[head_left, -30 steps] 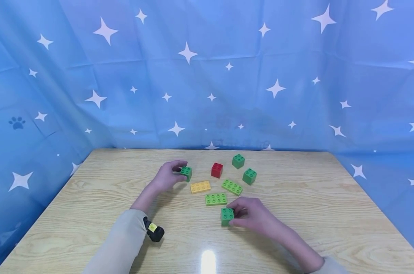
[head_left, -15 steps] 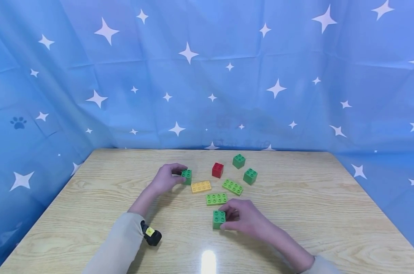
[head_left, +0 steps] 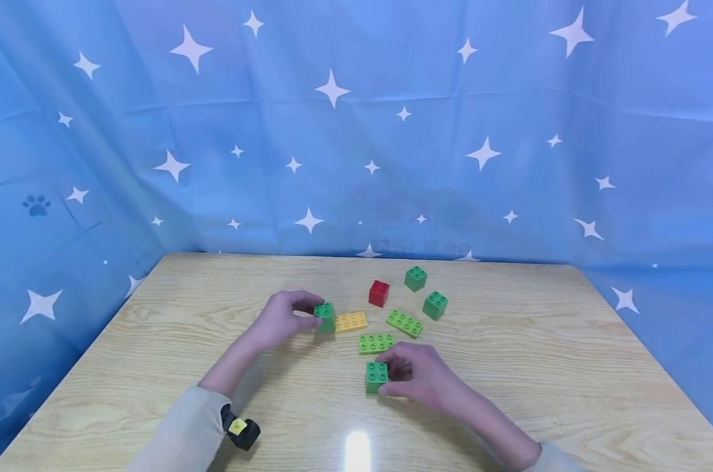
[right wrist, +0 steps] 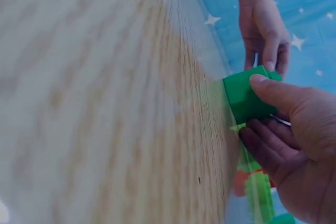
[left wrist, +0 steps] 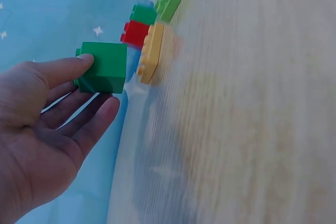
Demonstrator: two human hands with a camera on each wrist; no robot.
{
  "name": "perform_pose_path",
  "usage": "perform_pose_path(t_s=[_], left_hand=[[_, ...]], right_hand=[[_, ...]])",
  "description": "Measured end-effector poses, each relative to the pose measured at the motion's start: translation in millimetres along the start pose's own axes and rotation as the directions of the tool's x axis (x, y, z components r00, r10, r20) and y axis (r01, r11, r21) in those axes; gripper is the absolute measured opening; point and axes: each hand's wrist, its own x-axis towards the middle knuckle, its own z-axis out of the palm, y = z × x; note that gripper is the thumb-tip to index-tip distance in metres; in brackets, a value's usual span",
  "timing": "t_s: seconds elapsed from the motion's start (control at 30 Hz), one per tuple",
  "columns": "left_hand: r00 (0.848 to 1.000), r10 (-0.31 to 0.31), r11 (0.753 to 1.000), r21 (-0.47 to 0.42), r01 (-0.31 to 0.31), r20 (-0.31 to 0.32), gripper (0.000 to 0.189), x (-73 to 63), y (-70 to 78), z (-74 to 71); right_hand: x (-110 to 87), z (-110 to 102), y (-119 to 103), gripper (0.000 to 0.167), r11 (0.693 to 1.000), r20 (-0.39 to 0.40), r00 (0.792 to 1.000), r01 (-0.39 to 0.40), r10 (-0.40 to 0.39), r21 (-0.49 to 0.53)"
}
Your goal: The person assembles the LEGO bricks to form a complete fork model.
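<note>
My left hand (head_left: 282, 321) pinches a square green building brick (head_left: 326, 317) between thumb and fingers. In the head view this brick overlaps the left end of a flat yellow brick (head_left: 352, 322); in the left wrist view the thumb lies across its near face (left wrist: 110, 59). Closer to me, my right hand (head_left: 421, 372) grips a second square green brick (head_left: 376, 377), studs up, thumb on one side. Just beyond it lies a flat lime-green brick (head_left: 375, 343), partly behind the right fingers. The right wrist view shows the right-hand green brick (right wrist: 244, 98) overlapping my left hand (right wrist: 265, 30).
A second flat lime brick (head_left: 404, 323) lies to the right of the yellow one. Farther back stand a red square brick (head_left: 379, 293) and two more green ones (head_left: 416, 278), (head_left: 435, 305). A blue star-patterned curtain (head_left: 356, 131) hangs behind the wooden table (head_left: 539, 341).
My left hand has drawn its green brick nearer to me, up to the yellow brick. The right hand slid its green brick left, then stayed nearly still. The head view shifted slightly.
</note>
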Motion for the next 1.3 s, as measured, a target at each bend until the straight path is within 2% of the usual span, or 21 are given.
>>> perform_pose_path(t_s=[0.27, 0.47, 0.67, 0.93, 1.07, 1.3], left_hand=[[0.999, 0.019, 0.997, -0.076, -0.016, 0.044, 0.033, -17.9, 15.7, 13.3], [0.994, 0.056, 0.988, -0.148, -0.041, 0.097, 0.033, -32.0, 23.3, 26.4], [0.986, 0.073, 0.964, -0.266, -0.031, 0.149, 0.035, -42.6, 31.8, 37.6], [0.982, 0.078, 0.923, -0.384, -0.007, 0.169, 0.035, -48.6, 42.1, 47.3], [0.983, 0.055, 0.916, -0.402, 0.020, 0.176, 0.037, -50.0, 45.6, 51.1], [0.986, 0.044, 0.927, -0.374, 0.020, 0.163, 0.037, -49.2, 45.2, 54.4]], right_hand=[[-1.2, 1.3, 1.7, 0.039, 0.999, -0.013, 1.000, -0.022, 0.023, 0.031], [-2.1, 2.1, 2.7, 0.042, 0.998, -0.016, 0.999, -0.048, 0.049, 0.032], [-0.9, 2.8, 3.1, 0.040, 0.997, -0.017, 0.998, -0.061, 0.062, 0.056], [2.2, 3.8, 1.3, 0.040, 0.995, -0.017, 0.998, -0.059, 0.061, 0.080], [3.7, 6.1, 1.2, 0.040, 0.994, -0.024, 0.998, -0.053, 0.055, 0.099], [4.5, 9.0, 0.7, 0.039, 0.992, -0.032, 0.998, -0.049, 0.053, 0.119]])
